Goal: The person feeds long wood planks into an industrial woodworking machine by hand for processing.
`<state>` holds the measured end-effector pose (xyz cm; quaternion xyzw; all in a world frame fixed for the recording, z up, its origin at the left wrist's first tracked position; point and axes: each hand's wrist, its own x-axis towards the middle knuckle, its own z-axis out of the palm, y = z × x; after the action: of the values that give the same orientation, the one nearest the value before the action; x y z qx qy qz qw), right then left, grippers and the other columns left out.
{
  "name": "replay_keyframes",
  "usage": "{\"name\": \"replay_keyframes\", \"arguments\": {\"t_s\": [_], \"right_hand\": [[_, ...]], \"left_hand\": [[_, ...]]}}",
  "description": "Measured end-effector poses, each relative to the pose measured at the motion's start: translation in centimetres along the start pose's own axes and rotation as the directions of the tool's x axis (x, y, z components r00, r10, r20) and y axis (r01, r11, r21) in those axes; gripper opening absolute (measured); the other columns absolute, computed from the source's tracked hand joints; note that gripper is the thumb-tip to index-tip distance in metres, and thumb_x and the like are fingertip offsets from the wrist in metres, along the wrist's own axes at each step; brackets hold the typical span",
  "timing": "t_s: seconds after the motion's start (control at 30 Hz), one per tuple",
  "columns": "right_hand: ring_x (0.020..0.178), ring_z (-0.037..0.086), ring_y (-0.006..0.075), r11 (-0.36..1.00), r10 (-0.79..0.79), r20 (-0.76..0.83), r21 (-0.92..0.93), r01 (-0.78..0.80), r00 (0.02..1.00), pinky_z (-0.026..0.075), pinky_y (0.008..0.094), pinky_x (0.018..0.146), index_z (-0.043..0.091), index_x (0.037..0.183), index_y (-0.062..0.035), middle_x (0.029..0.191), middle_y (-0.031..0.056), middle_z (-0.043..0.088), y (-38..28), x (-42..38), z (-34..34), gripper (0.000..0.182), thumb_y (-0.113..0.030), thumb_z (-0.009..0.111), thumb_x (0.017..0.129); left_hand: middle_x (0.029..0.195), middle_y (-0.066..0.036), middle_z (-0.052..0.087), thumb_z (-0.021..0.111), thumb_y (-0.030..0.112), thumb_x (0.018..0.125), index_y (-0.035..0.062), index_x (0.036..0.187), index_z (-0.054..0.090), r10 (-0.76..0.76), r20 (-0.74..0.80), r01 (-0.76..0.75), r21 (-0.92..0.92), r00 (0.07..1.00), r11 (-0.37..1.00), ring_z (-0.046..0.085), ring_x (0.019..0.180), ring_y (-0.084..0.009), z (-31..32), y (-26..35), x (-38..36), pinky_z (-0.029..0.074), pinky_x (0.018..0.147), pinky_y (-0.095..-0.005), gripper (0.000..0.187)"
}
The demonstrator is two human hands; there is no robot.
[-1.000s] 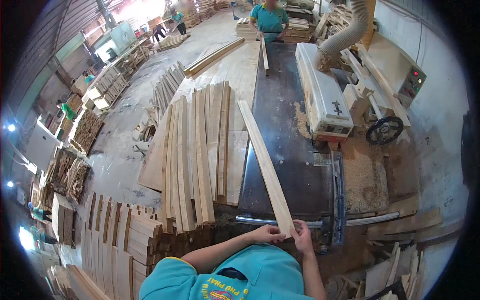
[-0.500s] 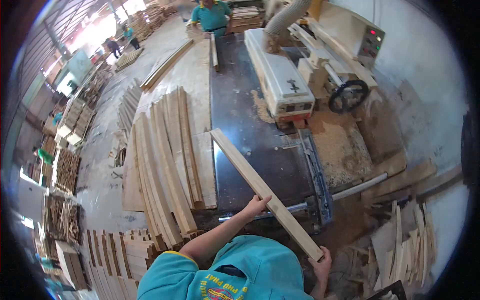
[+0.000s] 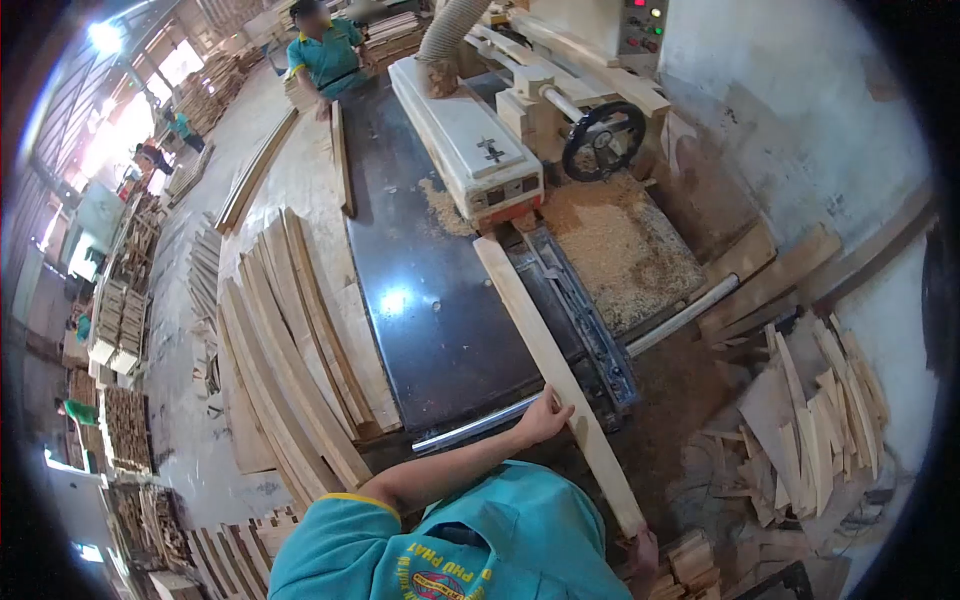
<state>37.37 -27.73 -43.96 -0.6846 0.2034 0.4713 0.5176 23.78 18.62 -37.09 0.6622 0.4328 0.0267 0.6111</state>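
Note:
A long pale wooden board [image 3: 550, 365] slants across the dark machine table [image 3: 440, 320]. Its far end lies near the front of the white machine housing [image 3: 470, 145], beside the metal guide rail [image 3: 575, 310]. My left hand [image 3: 545, 417] grips the board's left edge around its middle, at the table's front edge. At the near end, my right hand [image 3: 642, 552] holds the board low by my body; its fingers are partly hidden.
Several long boards [image 3: 290, 350] lie left of the table. A co-worker [image 3: 325, 55] stands at the far end, a hand near another board [image 3: 342, 160]. A black handwheel [image 3: 603, 141], sawdust [image 3: 620, 240] and scrap wood [image 3: 820, 430] are on the right.
The board has moved right and turned closer to the guide rail, its far end now near the housing. Both hands moved with it. The co-worker's board has come nearer along the table's left edge.

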Motion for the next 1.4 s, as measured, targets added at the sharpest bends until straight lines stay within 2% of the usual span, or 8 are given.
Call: {"name": "replay_keyframes", "arguments": {"t_s": [0.07,0.3,0.4,0.47,0.83,0.9,1.23,1.4], "right_hand": [[0.08,0.069,0.0225,0.984,-0.172,0.235,-0.001,0.178,0.957,0.06,0.0462,0.074,0.06,0.124,-0.0007,0.104,0.0103,0.067,-0.8,-1.3,0.6,0.033,-0.027,0.058,0.104],[0.078,0.068,0.0176,0.97,-0.224,0.079,-0.076,0.229,0.972,0.058,0.0404,0.075,0.059,0.127,-0.0012,0.107,0.0096,0.069,-2.6,-2.1,0.6,0.03,-0.02,0.054,0.105],[0.076,0.067,0.0167,0.95,-0.302,0.152,-0.039,0.311,0.941,0.057,0.0384,0.075,0.059,0.128,-0.0006,0.108,0.0092,0.068,-2.8,-1.4,1.0,0.03,-0.02,0.052,0.106],[0.076,0.066,0.0159,0.952,-0.296,0.161,-0.035,0.305,0.941,0.057,0.0364,0.075,0.059,0.128,-0.0003,0.106,0.0082,0.068,-3.9,-2.0,2.6,0.031,-0.019,0.052,0.105],[0.065,0.059,0.0082,0.922,-0.29,0.273,-0.178,0.344,0.917,0.05,0.0248,0.058,0.061,0.126,-0.0011,0.092,0.0024,0.068,-7.1,2.1,9.9,0.031,-0.023,0.051,0.107],[0.062,0.056,0.0072,0.917,-0.301,0.365,-0.143,0.373,0.881,0.046,0.0225,0.054,0.063,0.124,-0.0018,0.091,0.0018,0.068,-8.3,2.5,12.2,0.031,-0.026,0.052,0.107],[0.061,0.059,0.0078,0.846,-0.467,0.327,-0.105,0.522,0.822,0.047,0.0242,0.056,0.063,0.12,-0.0001,0.105,0.0107,0.075,-11.5,3.3,22.3,0.038,-0.034,0.052,0.107],[0.057,0.064,0.0128,0.907,-0.3,0.277,-0.215,0.363,0.913,0.049,0.0275,0.052,0.064,0.106,0.001,0.092,0.0139,0.076,-13.8,2.8,26.2,0.043,-0.038,0.049,0.108]], "left_hand": [[0.096,-0.024,0.068,0.067,0.03,0.096,-0.0114,0.139,0.031,0.295,-0.033,-0.297,-0.108,0.955,0.949,0.069,0.09,-0.0332,1.5,-2.0,1.5,0.054,0.078,-0.0434,0.07],[0.123,-0.032,0.051,0.066,0.024,0.096,-0.0173,0.147,0.008,0.419,0.024,-0.42,0.029,0.908,0.907,0.059,0.109,-0.0382,3.3,0.2,2.9,0.051,0.088,-0.0443,0.088],[0.125,-0.034,0.044,0.066,0.022,0.095,-0.0196,0.147,0.003,0.532,-0.101,-0.506,0.203,0.841,0.838,0.054,0.111,-0.0433,4.3,-0.5,3.9,0.049,0.092,-0.0472,0.092],[0.121,-0.035,0.045,0.068,0.021,0.093,-0.0223,0.146,0.003,0.413,-0.143,-0.378,0.221,0.9,0.899,0.052,0.109,-0.0476,4.2,0.2,3.9,0.048,0.093,-0.0494,0.094],[0.13,-0.03,0.045,0.077,0.04,0.084,-0.0211,0.147,0.012,0.212,-0.313,-0.012,0.535,0.926,0.845,0.045,0.123,-0.0455,-1.8,4.5,9.2,0.039,0.104,-0.0544,0.11],[0.131,-0.03,0.044,0.078,0.041,0.083,-0.0204,0.147,0.012,0.2,-0.318,-0.001,0.531,0.927,0.848,0.045,0.123,-0.0456,-3.7,4.6,11.0,0.039,0.104,-0.0544,0.111],[0.131,-0.031,0.046,0.081,0.043,0.08,-0.019,0.148,0.012,0.288,-0.362,-0.053,0.54,0.887,0.84,0.047,0.121,-0.0478,-10.9,3.8,17.4,0.04,0.103,-0.0553,0.114],[0.132,-0.03,0.048,0.08,0.049,0.08,-0.0155,0.145,0.019,0.289,-0.375,-0.038,0.552,0.881,0.833,0.048,0.124,-0.0469,-14.8,4.2,20.7,0.039,0.105,-0.0549,0.11]]}}
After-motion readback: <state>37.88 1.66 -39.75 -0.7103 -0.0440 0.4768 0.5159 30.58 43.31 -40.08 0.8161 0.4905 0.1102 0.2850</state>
